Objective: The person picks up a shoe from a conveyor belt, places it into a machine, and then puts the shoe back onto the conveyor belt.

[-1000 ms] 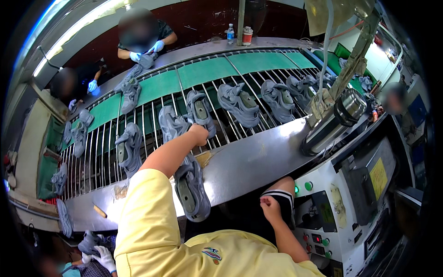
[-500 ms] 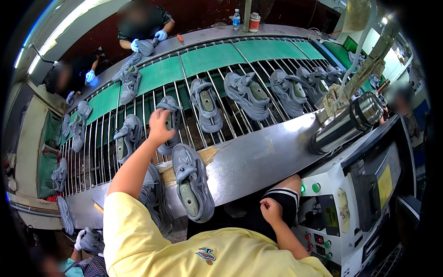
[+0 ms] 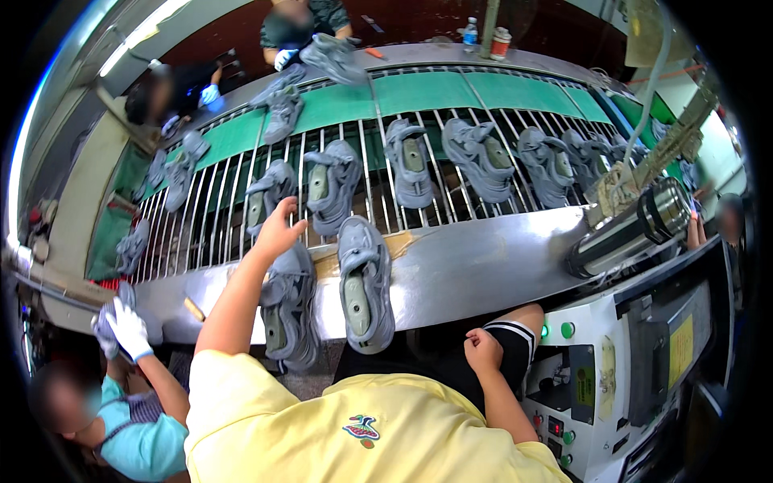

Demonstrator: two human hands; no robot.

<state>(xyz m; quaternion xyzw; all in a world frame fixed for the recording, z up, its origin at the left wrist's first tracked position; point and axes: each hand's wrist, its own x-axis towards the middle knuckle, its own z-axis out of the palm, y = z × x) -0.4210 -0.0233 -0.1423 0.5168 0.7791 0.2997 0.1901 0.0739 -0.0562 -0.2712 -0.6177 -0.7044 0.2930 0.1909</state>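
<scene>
Two grey sports shoes with olive-green inserts (image 3: 369, 326) stand side by side at the near edge of the long polished-steel ledge (image 3: 491, 249), toes pointing across it. Beyond the ledge I count at least six similar grey shoes (image 3: 335, 193) on a conveyor of bare metal rods (image 3: 209, 213). The bare left hand (image 3: 279, 232) hangs over the ledge's far edge, fingers spread, holding nothing; contact with a shoe I cannot tell. The right hand (image 3: 483, 352), on the ledge's near side, is curled into a loose fist, no object showing. In my judgement, two shoes are set out and the row remains; finished work cannot be distinguished from unfinished.
</scene>
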